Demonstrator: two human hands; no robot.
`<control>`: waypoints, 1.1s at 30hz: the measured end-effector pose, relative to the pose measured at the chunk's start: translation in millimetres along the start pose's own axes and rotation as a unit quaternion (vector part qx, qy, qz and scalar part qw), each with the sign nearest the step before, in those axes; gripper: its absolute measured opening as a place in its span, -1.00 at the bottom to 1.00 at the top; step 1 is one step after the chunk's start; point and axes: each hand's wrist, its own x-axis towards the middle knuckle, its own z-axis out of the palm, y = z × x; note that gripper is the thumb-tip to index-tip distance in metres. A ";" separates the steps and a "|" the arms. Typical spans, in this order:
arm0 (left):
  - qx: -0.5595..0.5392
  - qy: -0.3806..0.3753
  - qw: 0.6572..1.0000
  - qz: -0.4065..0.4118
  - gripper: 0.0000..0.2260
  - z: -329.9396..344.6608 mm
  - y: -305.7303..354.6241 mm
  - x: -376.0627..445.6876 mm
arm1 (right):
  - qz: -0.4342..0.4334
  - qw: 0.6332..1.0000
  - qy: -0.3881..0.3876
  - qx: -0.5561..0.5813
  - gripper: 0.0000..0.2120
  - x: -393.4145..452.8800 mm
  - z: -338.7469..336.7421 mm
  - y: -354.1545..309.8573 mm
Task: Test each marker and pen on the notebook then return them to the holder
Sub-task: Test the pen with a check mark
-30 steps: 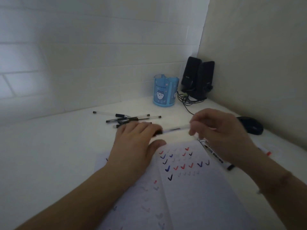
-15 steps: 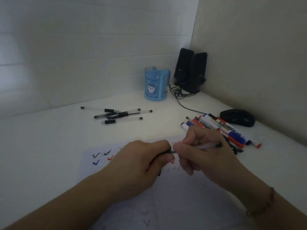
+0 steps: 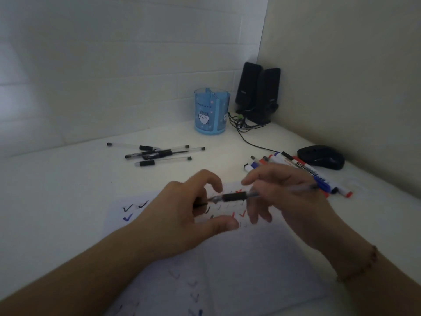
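Black speakers (image 3: 258, 92) behind holder (image 3: 210, 111); right hand (image 3: 284, 197) grips pen (image 3: 234, 197); left hand (image 3: 182, 215) pinches cap (image 3: 200, 204).

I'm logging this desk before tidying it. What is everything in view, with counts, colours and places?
holder: one, blue with a cartoon face, by the back wall, no pens showing in it
speakers: two, black, in the corner, with cables trailing onto the desk
loose pens: about five, clear with black parts, on the desk left of the holder
markers: a pile, count unclear, red, blue and black caps, right of the notebook
mouse: one, black, by the right wall
notebook: one, open, white pages with black, blue and red ticks
held pen: one, clear with black grip, above the notebook
pen cap: small, black, in the left hand
left hand: pinching the cap
right hand: gripping the pen, bracelet on its wrist
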 end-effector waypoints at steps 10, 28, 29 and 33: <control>-0.032 0.016 0.999 -0.005 -0.64 1.5 -10.5 -0.5 | 0.120 0.990 -0.005 -0.073 -0.91 -0.8 -30.0 5.8; 0.017 0.026 0.999 0.024 -0.70 2.7 -15.0 2.3 | 0.117 0.950 0.058 -0.283 -0.75 1.7 -20.8 14.6; 0.019 0.023 0.999 0.026 -0.70 2.7 -14.7 1.9 | 0.114 0.947 0.068 -0.292 -0.74 1.8 -21.2 14.4; -0.001 0.017 1.000 0.007 -0.69 2.7 -12.9 0.8 | 0.107 0.967 0.092 -0.210 -0.70 2.7 -20.7 13.5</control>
